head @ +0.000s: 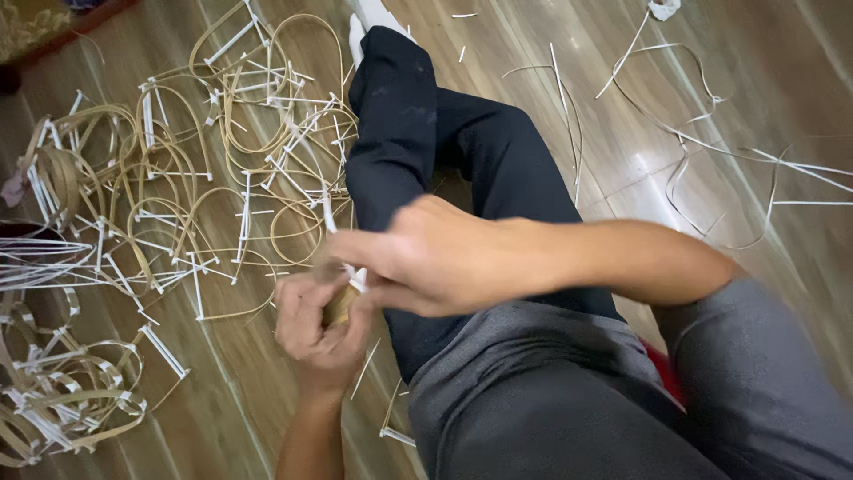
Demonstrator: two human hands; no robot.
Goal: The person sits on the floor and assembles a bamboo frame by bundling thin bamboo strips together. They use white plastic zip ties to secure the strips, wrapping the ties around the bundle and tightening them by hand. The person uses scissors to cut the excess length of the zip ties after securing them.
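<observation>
We see no packages, labels, signs or screens anywhere in this view.

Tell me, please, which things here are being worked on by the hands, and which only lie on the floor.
In hand:
- left hand grips a tan strip piece
- right hand pinches its white binding

Lying about:
- pile of bound loops
- loose strips
- small white scrap
</observation>
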